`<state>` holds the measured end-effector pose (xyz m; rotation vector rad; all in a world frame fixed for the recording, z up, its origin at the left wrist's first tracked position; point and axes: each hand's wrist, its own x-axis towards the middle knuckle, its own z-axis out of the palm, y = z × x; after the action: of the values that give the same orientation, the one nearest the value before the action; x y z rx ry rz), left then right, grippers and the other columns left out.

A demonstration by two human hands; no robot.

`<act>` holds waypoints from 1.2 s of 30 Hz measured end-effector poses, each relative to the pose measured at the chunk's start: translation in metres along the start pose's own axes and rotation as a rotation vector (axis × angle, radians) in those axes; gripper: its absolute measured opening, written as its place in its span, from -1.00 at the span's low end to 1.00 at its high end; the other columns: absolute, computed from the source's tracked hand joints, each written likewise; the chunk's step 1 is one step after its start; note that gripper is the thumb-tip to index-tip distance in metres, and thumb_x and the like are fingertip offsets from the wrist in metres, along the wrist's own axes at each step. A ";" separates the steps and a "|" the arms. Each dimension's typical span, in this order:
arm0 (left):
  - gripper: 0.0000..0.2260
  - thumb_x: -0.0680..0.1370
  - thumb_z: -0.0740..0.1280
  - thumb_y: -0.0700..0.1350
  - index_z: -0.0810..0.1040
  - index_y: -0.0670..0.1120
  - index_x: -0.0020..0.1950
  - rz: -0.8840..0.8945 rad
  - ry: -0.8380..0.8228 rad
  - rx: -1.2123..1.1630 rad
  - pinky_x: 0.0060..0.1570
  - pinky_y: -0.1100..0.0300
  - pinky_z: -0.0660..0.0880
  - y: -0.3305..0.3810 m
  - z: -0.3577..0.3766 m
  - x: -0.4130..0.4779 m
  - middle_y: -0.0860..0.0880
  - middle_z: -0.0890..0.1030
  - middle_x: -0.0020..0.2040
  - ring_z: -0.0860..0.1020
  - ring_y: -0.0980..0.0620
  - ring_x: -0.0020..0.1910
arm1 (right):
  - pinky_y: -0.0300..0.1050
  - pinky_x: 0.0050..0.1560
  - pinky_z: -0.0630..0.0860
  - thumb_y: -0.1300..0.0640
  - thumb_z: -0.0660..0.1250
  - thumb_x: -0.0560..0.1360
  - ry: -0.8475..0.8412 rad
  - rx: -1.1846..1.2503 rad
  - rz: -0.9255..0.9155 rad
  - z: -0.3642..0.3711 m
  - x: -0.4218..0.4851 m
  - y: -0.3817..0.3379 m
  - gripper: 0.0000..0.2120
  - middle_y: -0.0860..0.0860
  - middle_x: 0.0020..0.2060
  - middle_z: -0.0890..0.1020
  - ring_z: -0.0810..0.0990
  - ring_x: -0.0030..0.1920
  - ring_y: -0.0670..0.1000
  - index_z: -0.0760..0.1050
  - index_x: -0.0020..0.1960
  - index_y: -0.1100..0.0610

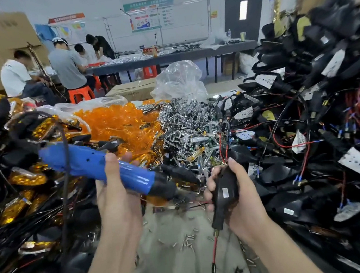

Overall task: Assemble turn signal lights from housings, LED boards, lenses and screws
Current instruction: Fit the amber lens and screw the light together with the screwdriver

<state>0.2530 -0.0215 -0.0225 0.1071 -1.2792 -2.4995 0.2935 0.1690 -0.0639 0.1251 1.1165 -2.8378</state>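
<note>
In the head view, the left hand [116,191] gripped a blue electric screwdriver [90,162], its tip aimed toward the right hand [244,198], which clasped a black housing [224,187] trailing a red wire. Loose screws [189,239] lay below, between the hands, and orange lenses [117,124] were heaped beyond the left. This looked like the screw-fastening step. Next, the bit would need lining up with a screw hole.

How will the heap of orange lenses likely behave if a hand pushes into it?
The orange lenses look like thin clear plastic, so probably light and stiff. Piled loosely and glossy, they would likely slide and spill rather than move together.
</note>
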 end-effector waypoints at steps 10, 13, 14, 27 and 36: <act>-0.89 0.60 0.37 -0.08 0.51 -0.04 0.10 -0.154 -0.120 -0.469 -0.02 0.13 0.54 -0.004 0.015 0.028 0.07 0.50 -0.21 0.51 0.11 -0.27 | -0.09 -0.41 0.52 -0.26 0.47 0.39 0.065 -0.186 0.009 0.002 0.017 0.019 -0.68 0.08 -0.29 0.59 0.56 -0.37 0.06 0.62 -0.21 0.01; -0.94 0.59 0.37 -0.09 0.53 -0.03 -0.05 -0.101 -0.094 -0.433 -0.03 0.10 0.56 -0.006 0.013 0.026 0.06 0.53 -0.23 0.52 0.09 -0.26 | -0.07 -0.38 0.53 -0.30 0.48 0.43 0.065 -0.241 0.014 -0.001 0.018 0.021 -0.65 0.08 -0.25 0.62 0.60 -0.32 0.07 0.62 -0.18 0.00; -0.93 0.60 0.37 -0.09 0.53 -0.03 -0.07 -0.094 -0.089 -0.432 -0.03 0.09 0.56 -0.006 0.012 0.025 0.06 0.53 -0.24 0.52 0.08 -0.25 | -0.06 -0.38 0.54 -0.31 0.49 0.38 0.066 -0.259 0.012 -0.001 0.019 0.022 -0.64 0.09 -0.24 0.63 0.61 -0.31 0.08 0.63 -0.18 -0.01; -0.92 0.61 0.36 -0.07 0.50 -0.04 -0.02 -0.076 -0.051 -0.370 -0.07 0.10 0.58 -0.012 0.012 0.018 0.05 0.52 -0.26 0.53 0.08 -0.28 | -0.07 -0.40 0.54 -0.29 0.44 0.44 0.103 -0.260 -0.019 -0.002 0.017 0.025 -0.66 0.07 -0.28 0.61 0.59 -0.36 0.05 0.63 -0.20 -0.01; -0.85 0.61 0.36 -0.05 0.45 -0.08 -0.03 -0.091 -0.025 -0.320 -0.04 0.10 0.57 -0.021 0.014 0.016 0.04 0.50 -0.26 0.52 0.08 -0.28 | -0.05 -0.37 0.57 -0.30 0.40 0.43 0.148 -0.337 -0.077 -0.001 0.017 0.028 -0.68 0.05 -0.29 0.63 0.61 -0.35 0.04 0.64 -0.21 -0.06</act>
<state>0.2296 -0.0045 -0.0294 0.0584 -0.8849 -2.7545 0.2795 0.1480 -0.0854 0.2754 1.6436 -2.6907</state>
